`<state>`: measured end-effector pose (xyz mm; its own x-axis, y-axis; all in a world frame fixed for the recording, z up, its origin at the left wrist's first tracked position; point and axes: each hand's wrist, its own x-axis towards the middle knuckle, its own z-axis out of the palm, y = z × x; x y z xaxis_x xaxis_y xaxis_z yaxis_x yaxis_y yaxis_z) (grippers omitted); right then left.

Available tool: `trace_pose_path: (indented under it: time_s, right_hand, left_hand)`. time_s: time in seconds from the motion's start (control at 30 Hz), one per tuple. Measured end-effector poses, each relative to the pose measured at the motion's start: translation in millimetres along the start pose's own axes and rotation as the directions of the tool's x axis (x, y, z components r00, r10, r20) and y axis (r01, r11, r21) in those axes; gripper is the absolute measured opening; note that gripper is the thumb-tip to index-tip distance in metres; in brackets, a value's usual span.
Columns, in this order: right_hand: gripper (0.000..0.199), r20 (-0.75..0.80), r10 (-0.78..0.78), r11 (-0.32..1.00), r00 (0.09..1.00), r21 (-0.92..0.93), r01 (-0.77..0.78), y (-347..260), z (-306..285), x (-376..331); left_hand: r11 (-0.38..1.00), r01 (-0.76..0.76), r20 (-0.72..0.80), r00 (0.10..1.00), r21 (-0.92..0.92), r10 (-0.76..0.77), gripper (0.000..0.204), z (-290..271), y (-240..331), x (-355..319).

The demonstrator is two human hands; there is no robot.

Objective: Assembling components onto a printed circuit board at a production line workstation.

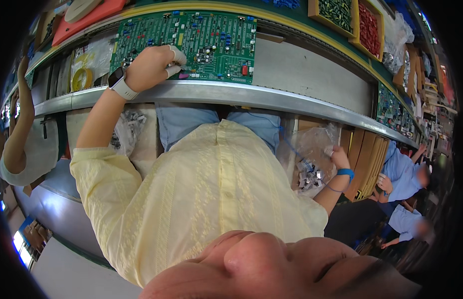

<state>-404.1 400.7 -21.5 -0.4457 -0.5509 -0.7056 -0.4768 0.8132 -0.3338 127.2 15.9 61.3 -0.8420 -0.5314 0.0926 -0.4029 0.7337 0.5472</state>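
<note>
My left hand (pixel 154 65), with pale covers on its fingertips, is closed in a pinch over the lower edge of a large green circuit board (pixel 219 55). A small purple part (pixel 183 76) shows just by those fingertips; whatever the pinch holds is hidden. The board is crowded with small components. Low on the right, my right hand (pixel 339 157) has its fingers curled at the side of a clear plastic bag (pixel 311 142). Small metallic parts (pixel 309 175) lie in that bag. What the right fingers hold is too small to make out.
A metal rail (pixel 211 92) runs along the front of the line. Trays of green parts (pixel 335 15) and red parts (pixel 369 29) stand beyond it. Yellow tape (pixel 82 78) lies left of the board. A blue wrist cord (pixel 291 144) hangs near the right arm. Co-workers sit on both sides.
</note>
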Motion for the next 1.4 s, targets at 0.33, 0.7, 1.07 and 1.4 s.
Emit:
trace_pose_path:
  time_s: [0.33, 0.7, 1.07, 1.4]
  right_hand:
    - [0.032, -0.556, 0.139, 0.912, 0.819, -0.251, -0.325, 43, 65, 10]
    - [0.029, -0.744, 0.123, 0.951, 0.656, -0.1, -0.293, 60, 79, 78]
    - [0.033, -0.762, 0.115, 0.899, 0.637, -0.194, -0.394, 150, 69, 136]
    - [0.037, -0.688, 0.064, 0.998, 0.723, 0.042, -0.048, 119, 79, 44]
  left_hand:
    - [0.995, 0.071, 0.039, 0.997, 0.071, -0.074, 0.017, 3, 10, 1]
    - [0.994, 0.11, -0.019, 0.994, -0.002, -0.11, 0.018, 8, 17, 6]
    - [0.995, 0.102, -0.045, 0.994, 0.021, -0.101, 0.015, 4, 25, 6]
    - [0.997, 0.061, -0.057, 0.997, 0.055, -0.058, 0.013, 4, 19, 7]
